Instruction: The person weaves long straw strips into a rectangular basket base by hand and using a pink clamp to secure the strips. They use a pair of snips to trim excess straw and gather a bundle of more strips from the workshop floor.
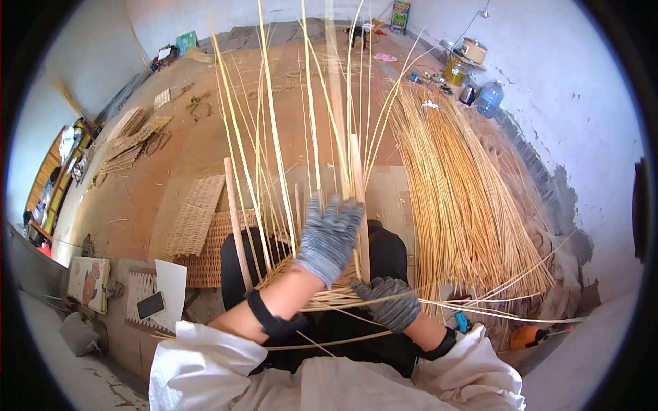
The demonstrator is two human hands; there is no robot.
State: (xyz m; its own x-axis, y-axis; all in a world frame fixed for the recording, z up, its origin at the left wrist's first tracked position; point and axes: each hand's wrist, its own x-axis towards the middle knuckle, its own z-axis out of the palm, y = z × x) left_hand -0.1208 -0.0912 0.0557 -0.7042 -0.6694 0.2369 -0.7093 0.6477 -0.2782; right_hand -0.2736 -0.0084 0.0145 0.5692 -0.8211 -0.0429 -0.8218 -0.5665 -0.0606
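Observation:
An unfinished wicker weave (336,299) lies across my lap, with long pale rods (275,147) standing up from it. Two thicker wooden stakes (237,222) also rise from the weave, one on each side. My left hand (330,241), in a grey glove and slightly blurred, has its fingers stretched up among the rods, next to the right stake (360,205). A blurred rod (336,89) stands behind its fingertips. Low at the right stake's base, my gloved right hand (389,303) is closed around a wicker rod at the weave's edge. Loose rod ends (500,318) trail off to the right.
A large bundle of wicker rods (456,205) lies on the right. Woven panels (197,216) lie ahead on the left. A phone (151,305) rests by a white sheet (171,286). Beside the right wall stand a water bottle (490,99) and a kettle (468,94).

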